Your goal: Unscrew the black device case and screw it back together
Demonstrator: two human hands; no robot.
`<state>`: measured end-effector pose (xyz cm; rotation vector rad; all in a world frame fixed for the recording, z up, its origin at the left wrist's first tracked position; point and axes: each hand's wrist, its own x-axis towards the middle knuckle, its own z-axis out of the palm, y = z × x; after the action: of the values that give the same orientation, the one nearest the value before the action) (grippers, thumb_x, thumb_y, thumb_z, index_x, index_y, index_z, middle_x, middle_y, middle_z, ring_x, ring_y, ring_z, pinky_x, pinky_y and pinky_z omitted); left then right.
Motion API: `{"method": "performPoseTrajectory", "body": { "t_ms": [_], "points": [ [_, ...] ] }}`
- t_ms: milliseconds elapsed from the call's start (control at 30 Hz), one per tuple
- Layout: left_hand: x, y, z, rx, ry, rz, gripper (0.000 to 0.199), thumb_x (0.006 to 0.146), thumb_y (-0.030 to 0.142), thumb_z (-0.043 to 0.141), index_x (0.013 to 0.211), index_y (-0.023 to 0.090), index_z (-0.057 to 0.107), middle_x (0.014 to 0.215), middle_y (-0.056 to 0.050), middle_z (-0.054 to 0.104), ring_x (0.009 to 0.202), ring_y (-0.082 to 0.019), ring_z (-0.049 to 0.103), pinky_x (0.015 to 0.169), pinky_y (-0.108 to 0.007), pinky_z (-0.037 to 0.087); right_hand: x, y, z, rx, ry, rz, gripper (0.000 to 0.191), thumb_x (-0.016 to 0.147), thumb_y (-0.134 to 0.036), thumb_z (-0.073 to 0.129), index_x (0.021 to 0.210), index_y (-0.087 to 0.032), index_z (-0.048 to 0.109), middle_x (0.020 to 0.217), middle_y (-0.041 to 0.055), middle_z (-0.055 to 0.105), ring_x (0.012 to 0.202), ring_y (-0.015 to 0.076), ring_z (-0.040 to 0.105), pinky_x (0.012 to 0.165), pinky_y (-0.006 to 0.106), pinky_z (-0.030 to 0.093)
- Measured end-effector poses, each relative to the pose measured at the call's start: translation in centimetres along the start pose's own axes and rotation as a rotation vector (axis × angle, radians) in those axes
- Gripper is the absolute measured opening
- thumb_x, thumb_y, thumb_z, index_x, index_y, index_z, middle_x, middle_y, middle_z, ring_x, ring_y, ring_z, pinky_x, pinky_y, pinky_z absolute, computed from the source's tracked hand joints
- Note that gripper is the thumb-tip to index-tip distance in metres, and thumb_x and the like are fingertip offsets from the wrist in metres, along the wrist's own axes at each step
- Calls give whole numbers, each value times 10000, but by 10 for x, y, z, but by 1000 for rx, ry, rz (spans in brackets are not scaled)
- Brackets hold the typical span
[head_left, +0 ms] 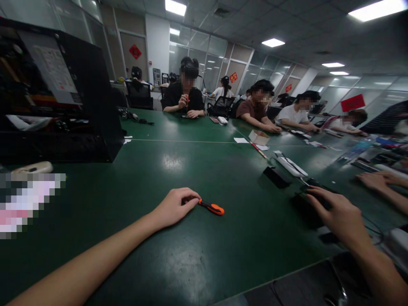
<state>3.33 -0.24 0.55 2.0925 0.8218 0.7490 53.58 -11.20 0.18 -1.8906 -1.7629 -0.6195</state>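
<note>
An orange and black screwdriver [214, 208] lies on the green table [153, 170], its handle pointing right. The fingers of my left hand [178, 205] are closed on its front end, and the shaft is hidden by them. Over at the right, my right hand [338, 212] is above a dark object [306, 208] on the table. Its fingers are bent, and whether they touch or hold anything is too dark to tell.
An open black computer case [92, 97] stands at the left. Right of centre are a small black box [276, 177], a white power strip [291, 166] with cables and an open carton [259, 137]. A person's hands [379, 180] rest at the far right; others sit opposite.
</note>
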Motion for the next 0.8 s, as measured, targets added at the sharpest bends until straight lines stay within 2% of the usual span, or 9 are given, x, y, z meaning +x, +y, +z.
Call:
{"method": "performPoseTrajectory", "body": {
  "t_ms": [133,300,500,667,800],
  "points": [
    [1,1,-1,32,-4,4,245,964,282,558,1012,172,771,1001,-72,760,856,-197,666,779,-301,484,-13,12,6,19,-50,23,346,952,-495,541,1083,-219,704,1121,141,748,1030,298,708,882,421,530],
    [1,1,-2,48,-14,7,252,962,282,548,1006,177,773,991,-67,759,840,-194,661,764,-297,484,-15,9,17,26,3,37,351,966,-486,520,1108,-218,696,1168,151,733,1074,298,688,917,429,510],
    [1,-1,-1,52,-11,16,252,964,271,545,1007,172,772,985,-65,757,832,-189,662,756,-292,473,-13,13,13,-6,-27,34,367,966,-489,524,1119,-208,705,1163,140,748,1047,280,714,881,383,523],
    [1,-1,1,30,-5,24,232,962,256,560,987,164,771,975,-66,758,831,-189,665,758,-291,471,-20,10,12,-33,-10,42,354,971,-464,532,1142,-204,700,1221,146,729,1111,306,708,913,397,534],
    [0,0,1,34,-2,29,224,960,244,566,982,164,774,975,-70,758,834,-192,667,763,-293,471,-20,7,13,-56,-27,102,403,961,-481,545,1176,-183,711,1182,165,742,1041,301,737,812,363,548]
  ]
}}
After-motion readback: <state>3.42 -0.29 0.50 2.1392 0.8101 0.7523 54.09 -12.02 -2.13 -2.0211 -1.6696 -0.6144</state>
